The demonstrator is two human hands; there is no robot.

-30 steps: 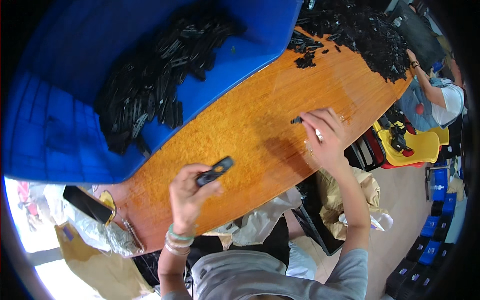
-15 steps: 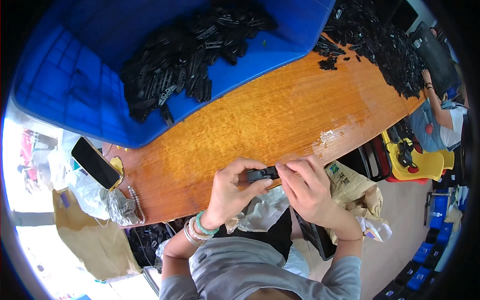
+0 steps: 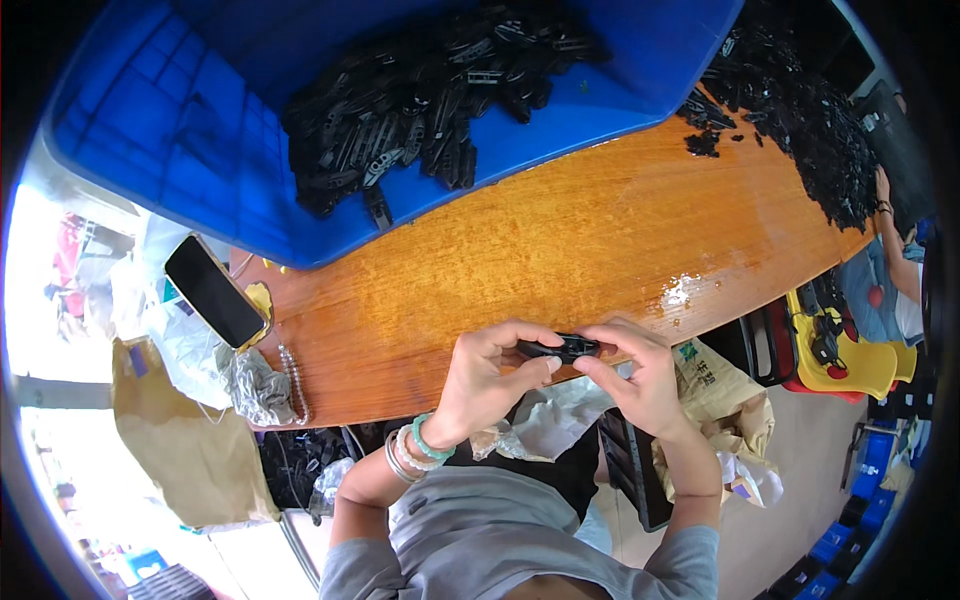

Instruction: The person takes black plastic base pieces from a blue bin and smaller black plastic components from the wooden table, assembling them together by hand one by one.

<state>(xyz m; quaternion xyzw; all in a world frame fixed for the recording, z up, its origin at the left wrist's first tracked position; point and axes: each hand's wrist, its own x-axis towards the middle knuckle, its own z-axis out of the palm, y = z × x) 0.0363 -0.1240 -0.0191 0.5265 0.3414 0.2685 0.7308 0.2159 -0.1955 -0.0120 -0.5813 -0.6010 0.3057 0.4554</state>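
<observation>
Over the near edge of the wooden table (image 3: pixel 480 270), a small black plastic part (image 3: pixel 562 347), long and narrow, is pinched between both hands. My left hand (image 3: pixel 493 376) grips its left end with thumb and fingers. The right end sits between the thumb and fingers of my right hand (image 3: pixel 640 378). Parts of the piece are covered by the fingertips. Beyond the hands, a large blue bin (image 3: pixel 400 220) lies open toward me, with a heap of similar black parts (image 3: pixel 420 110) inside.
A phone (image 3: pixel 213 290) leans at the table's left end beside a string of beads (image 3: pixel 292 385) and crumpled plastic. Another pile of black parts (image 3: pixel 800 130) covers the far right, where a co-worker's hand (image 3: pixel 882 188) reaches in. A yellow chair (image 3: pixel 855 365) stands to the right.
My right hand's fingers have opened wider and its thumb has come under the black part's right end. The part has turned slightly. The whole view has shifted.
</observation>
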